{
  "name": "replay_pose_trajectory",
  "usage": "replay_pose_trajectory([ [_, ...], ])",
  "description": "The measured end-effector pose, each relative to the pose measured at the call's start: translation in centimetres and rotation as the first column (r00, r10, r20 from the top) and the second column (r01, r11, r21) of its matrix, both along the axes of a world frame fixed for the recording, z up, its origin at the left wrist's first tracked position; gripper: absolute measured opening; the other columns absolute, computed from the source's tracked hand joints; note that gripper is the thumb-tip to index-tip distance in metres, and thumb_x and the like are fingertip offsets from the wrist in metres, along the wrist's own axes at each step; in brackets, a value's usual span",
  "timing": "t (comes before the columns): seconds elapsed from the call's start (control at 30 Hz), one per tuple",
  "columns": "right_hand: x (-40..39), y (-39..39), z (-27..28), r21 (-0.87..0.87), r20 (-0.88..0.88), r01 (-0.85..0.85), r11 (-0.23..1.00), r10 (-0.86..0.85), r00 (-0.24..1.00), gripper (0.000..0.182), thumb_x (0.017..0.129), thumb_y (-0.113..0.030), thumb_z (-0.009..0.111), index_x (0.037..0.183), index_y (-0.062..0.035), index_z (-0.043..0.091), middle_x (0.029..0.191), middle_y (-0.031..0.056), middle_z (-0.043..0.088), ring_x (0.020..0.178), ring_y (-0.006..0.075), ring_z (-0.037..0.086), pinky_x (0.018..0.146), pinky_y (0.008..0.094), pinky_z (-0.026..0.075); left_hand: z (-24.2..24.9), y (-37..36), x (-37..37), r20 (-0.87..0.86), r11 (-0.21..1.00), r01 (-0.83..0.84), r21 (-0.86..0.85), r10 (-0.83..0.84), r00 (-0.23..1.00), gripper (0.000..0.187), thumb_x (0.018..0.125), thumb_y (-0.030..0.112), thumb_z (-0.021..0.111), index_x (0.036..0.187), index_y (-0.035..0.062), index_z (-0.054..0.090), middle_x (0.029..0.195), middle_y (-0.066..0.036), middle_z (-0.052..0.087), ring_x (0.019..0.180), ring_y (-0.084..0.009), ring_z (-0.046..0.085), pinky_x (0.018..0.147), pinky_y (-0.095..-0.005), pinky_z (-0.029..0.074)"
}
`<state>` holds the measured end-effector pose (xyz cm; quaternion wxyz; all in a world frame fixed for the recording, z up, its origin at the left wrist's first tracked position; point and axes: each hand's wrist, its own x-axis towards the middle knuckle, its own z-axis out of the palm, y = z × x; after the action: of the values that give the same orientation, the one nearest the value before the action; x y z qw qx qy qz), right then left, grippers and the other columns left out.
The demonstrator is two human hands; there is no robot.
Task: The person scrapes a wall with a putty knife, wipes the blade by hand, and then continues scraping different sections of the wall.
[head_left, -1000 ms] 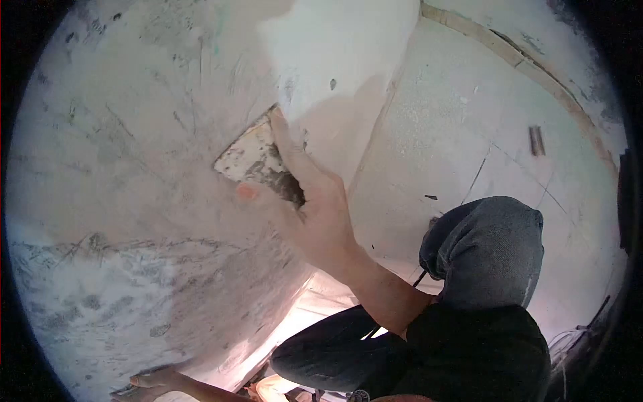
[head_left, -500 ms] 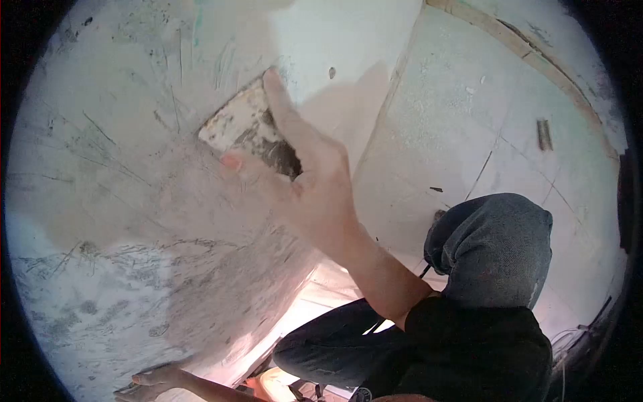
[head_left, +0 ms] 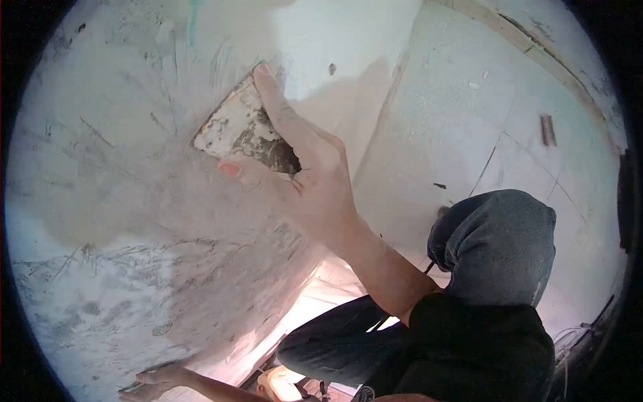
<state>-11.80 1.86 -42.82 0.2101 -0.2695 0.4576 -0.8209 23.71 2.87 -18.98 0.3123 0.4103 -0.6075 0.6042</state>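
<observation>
My right hand (head_left: 305,157) is closed around a scraper (head_left: 244,127), a flat, wedge-shaped blade smeared with pale and dark residue. Thumb and a stretched finger press along its two sides, and the wide edge lies at the scuffed wall surface (head_left: 120,181). Any handle is hidden in the palm. At the lower left edge, my left hand (head_left: 157,382) rests by the rough, marked lower part of the same surface. Its fingers stretch out to the left, with a dark line along its upper side.
A tiled floor (head_left: 509,154) extends on the right, with a small brown piece (head_left: 548,130) and a dark chip (head_left: 439,185) on it. My bent knee in jeans (head_left: 499,244) stands below these. Cables (head_left: 573,335) lie at the lower right.
The scraper and my right hand have shifted slightly up and left across the surface. My left hand looks almost the same, and the view has moved a little.
</observation>
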Motion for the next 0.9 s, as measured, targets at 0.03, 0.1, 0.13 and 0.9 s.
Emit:
replay_pose_trajectory([
  [0.03, -0.2, 0.1, 0.1, -0.035, 0.05, -0.045, 0.998, 0.047, 0.998, 0.083, 0.083, -0.025, 0.081, 0.147, 0.0057, 0.039, 0.1, 0.0205, 0.071, 0.087, 0.0158, 0.068, 0.078, 0.0267, 0.052, 0.4, 0.0, 0.6, 0.01, 1.0, -0.004, 0.016, 0.004, 1.0, 0.075, 0.101, 0.058, 0.037, 0.149, 0.001, 0.03, 0.153, -0.024, 0.023, 0.14, -0.0382, 0.029, 0.105, -0.0567, 0.037],
  [0.1, 0.3, 0.0, 0.2, -0.058, 0.019, -0.012, 0.998, 0.013, 1.0, 0.083, 0.084, -0.025, 0.081, 0.148, 0.0054, 0.039, 0.1, 0.0198, 0.071, 0.087, 0.0151, 0.067, 0.077, 0.0261, 0.052, 0.2, -0.3, -0.1, 0.014, 0.998, -0.033, -0.052, 0.034, 0.999, 0.077, 0.1, 0.064, 0.032, 0.149, 0.006, 0.035, 0.153, -0.022, 0.026, 0.14, -0.0376, 0.029, 0.104, -0.0579, 0.035],
  [0.13, 0.4, 0.0, 0.2, -0.072, 0.0, 0.024, 0.997, -0.024, 1.0, 0.083, 0.084, -0.025, 0.081, 0.148, 0.0052, 0.038, 0.099, 0.0191, 0.072, 0.087, 0.0145, 0.067, 0.077, 0.0255, 0.052, 0.0, -0.6, 0.0, 0.008, 0.998, -0.026, -0.056, 0.026, 1.0, 0.077, 0.1, 0.064, 0.032, 0.149, 0.006, 0.035, 0.153, -0.022, 0.026, 0.14, -0.0376, 0.029, 0.104, -0.0579, 0.035],
  [0.9, -1.2, -0.4, -0.2, 0.022, 0.066, -0.065, 0.998, 0.064, 0.996, 0.082, 0.083, -0.023, 0.082, 0.147, 0.0046, 0.04, 0.107, 0.0201, 0.071, 0.095, 0.0161, 0.068, 0.085, 0.0275, 0.052, -0.2, -0.4, 0.0, -0.109, 0.997, 0.068, 0.023, -0.065, 0.992, 0.088, 0.096, 0.072, 0.027, 0.15, 0.0031, 0.033, 0.154, -0.025, 0.026, 0.143, -0.0416, 0.027, 0.105, -0.0606, 0.038],
])
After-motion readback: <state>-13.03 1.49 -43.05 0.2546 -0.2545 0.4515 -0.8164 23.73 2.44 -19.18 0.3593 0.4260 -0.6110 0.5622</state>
